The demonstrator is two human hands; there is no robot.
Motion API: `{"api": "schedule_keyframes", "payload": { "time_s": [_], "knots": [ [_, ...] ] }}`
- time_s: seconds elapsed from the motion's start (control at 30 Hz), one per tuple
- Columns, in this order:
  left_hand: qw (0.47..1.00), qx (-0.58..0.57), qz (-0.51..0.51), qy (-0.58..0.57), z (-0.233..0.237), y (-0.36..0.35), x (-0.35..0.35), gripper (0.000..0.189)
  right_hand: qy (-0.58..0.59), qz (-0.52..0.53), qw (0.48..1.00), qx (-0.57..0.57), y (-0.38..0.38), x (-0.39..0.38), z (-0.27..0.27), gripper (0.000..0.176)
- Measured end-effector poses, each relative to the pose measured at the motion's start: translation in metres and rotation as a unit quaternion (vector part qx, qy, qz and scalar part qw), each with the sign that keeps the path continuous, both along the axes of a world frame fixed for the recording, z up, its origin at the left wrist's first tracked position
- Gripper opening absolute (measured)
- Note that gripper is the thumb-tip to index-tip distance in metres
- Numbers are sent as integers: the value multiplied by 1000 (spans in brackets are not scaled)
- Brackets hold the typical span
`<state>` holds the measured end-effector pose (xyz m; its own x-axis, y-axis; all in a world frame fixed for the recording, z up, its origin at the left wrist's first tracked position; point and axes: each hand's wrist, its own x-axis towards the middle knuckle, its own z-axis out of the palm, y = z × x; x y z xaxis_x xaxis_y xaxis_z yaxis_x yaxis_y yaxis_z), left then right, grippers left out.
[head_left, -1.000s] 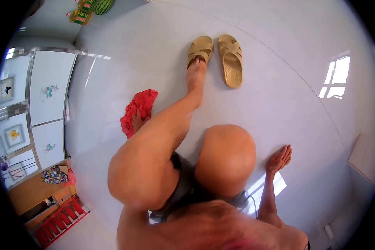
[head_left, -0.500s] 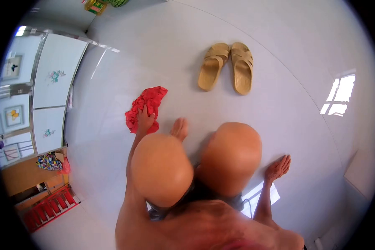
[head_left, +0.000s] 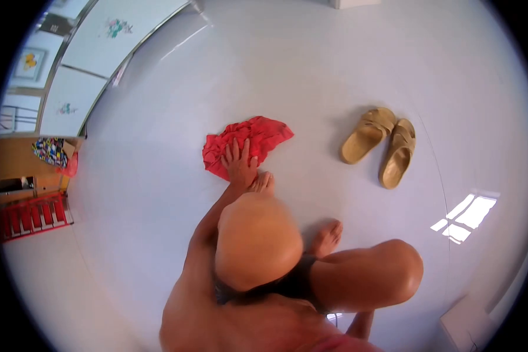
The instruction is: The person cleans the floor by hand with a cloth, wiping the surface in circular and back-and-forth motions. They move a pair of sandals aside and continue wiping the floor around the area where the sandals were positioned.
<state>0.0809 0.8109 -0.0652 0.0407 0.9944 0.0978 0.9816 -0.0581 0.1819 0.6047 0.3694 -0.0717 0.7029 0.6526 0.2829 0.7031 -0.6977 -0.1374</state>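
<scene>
The crumpled red fabric cloth [head_left: 273, 134] lies on the glossy pale grey tiled floor [head_left: 311, 70], in front of me and a little to my left. It is bunched in many folds, with one corner drawn out to the right, so it looks soft and loosely dropped, not folded. My left hand [head_left: 240, 169] is on its near part, palm down. My grip there is apart: the fingers are spread over the folds and do not close around them. I judge that such a flat hand holds the cloth by pressing it to the floor. My right grip is hidden behind my bent right leg [head_left: 364, 276]; only some of the right forearm [head_left: 362, 324] shows, so I cannot tell if its fingers are apart or together.

Just beside the left wrist is my bare left foot [head_left: 264, 183], under the raised left knee [head_left: 258, 240]. The bare right foot [head_left: 328, 234] is set further right, which probably gives me a wide, steady base for this low posture.

Well apart from the cloth, to the right, rest two tan slippers with crossed straps [head_left: 362, 144], close together at the toes, their heels towards me. Far left stands a white cabinet with painted flowers [head_left: 114, 50].
</scene>
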Motion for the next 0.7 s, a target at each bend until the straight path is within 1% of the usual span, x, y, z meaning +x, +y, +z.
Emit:
{"api": "schedule_keyframes", "payload": {
  "time_s": [0.07, 0.13, 0.2, 0.27, 0.33, 0.37, 0.43, 0.5, 0.53, 0.6, 0.63, 0.67, 0.7],
  "knots": [
    [1000, 25, -15, 1, 3, 3, 3, 73, 116, 34, 993, 7, 49, 26, 23, 39],
    [998, 39, -37, -13, 11, 7, 2, 73, 228, 94, 969, -9, 116, 48, 61, 38],
    [997, 51, -57, -28, 15, 23, 4, 72, 218, 210, 951, -61, 196, 40, 124, 38],
    [994, 69, -70, -40, 12, 49, 10, 72, 144, 339, 924, -105, 284, 4, 201, 36],
    [993, 77, -73, -51, 14, 73, 16, 72, 129, 416, 886, -157, 344, -13, 241, 35],
    [993, 76, -71, -56, 16, 85, 18, 71, 146, 441, 872, -155, 365, -21, 254, 30],
    [991, 87, -72, -65, 19, 109, 19, 69, 146, 432, 852, -257, 404, -39, 280, 24],
    [990, 89, -74, -83, 15, 137, 16, 68, 142, 421, 828, -343, 433, -58, 292, 17],
    [989, 91, -77, -90, 14, 150, 14, 68, 105, 446, 800, -387, 444, -58, 283, 18],
    [987, 92, -91, -94, 10, 172, 10, 67, 35, 486, 738, -468, 466, -57, 246, 19],
    [986, 94, -96, -98, 8, 182, 9, 67, 47, 486, 719, -495, 485, -77, 240, 14],
    [985, 97, -100, -102, 7, 192, 8, 67, 57, 487, 699, -520, 509, -103, 234, 15],
    [985, 88, -110, -103, 7, 199, 6, 67, 42, 513, 707, -485, 527, -115, 195, 20]
  ]
}}
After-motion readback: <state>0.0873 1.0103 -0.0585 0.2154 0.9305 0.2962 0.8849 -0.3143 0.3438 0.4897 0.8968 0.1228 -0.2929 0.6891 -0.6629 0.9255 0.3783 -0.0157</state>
